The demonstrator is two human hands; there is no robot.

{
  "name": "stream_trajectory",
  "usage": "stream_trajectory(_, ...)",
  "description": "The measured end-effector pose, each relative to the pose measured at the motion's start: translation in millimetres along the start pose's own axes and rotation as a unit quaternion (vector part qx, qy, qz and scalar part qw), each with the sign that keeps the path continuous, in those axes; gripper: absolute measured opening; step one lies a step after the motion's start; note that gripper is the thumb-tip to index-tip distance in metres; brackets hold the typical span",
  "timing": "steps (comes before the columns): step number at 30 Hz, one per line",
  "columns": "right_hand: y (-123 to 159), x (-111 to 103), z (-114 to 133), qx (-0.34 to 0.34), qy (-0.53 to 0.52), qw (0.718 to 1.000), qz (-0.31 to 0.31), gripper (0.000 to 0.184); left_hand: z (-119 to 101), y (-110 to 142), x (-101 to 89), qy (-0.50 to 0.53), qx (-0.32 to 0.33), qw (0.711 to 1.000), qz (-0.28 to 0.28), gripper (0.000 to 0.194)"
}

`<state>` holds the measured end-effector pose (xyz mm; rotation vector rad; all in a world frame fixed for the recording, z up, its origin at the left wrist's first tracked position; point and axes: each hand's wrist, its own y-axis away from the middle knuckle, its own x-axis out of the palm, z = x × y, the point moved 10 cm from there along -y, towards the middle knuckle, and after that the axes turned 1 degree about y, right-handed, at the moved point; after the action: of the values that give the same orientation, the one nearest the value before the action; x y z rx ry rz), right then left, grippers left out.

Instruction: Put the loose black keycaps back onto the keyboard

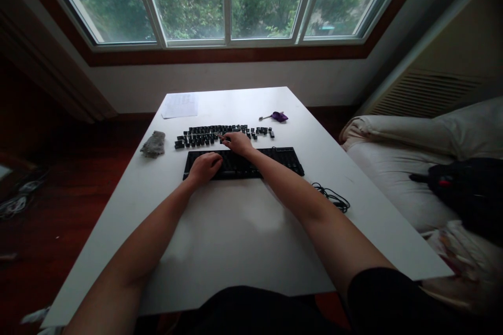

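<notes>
A black keyboard [271,159] lies on the white table, many of its keys hard to make out in the dim light. My left hand [205,166] rests on the keyboard's left part, fingers curled in against it. Behind the keyboard, loose black keycaps [198,140] are laid out in rows. My right hand [238,142] reaches over the keyboard to these rows. Its thumb and forefinger are pinched together on what looks like a keycap, mostly hidden by the fingers.
A grey rag [153,144] lies left of the keycaps, and a printed sheet [180,105] at the far left corner. Back right is a purple object [279,116] beside a small brush [265,117]. A coiled black cable [333,198] sits by my right forearm. A couch [387,172] stands right.
</notes>
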<state>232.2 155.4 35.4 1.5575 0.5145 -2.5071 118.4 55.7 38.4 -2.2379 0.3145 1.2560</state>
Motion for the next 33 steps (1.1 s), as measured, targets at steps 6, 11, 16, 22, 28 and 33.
stream_trajectory(6,-27,16,2,0.036,0.018,0.999,0.016,0.027,3,-1,-0.5,0.009,-0.008,1.000,-0.002,0.021)
stream_trajectory(11,-31,27,5,0.050,0.029,0.998,0.033,0.027,3,-1,-0.9,0.011,-0.007,1.000,-0.006,0.020)
stream_trajectory(16,-31,30,6,0.057,0.033,0.997,0.035,0.027,2,-1,0.5,0.005,-0.001,1.000,-0.003,0.020)
stream_trajectory(22,-28,17,4,0.049,0.010,0.999,0.005,0.030,0,-1,0.8,0.005,0.007,1.000,-0.002,0.020)
stream_trajectory(28,-16,-19,4,-0.005,-0.096,0.995,-0.034,0.039,-3,-1,1.9,-0.001,0.010,1.000,0.002,0.020)
stream_trajectory(33,9,-44,14,-0.103,-0.212,0.972,-0.009,0.049,-6,0,3.1,-0.016,0.023,1.000,0.006,0.021)
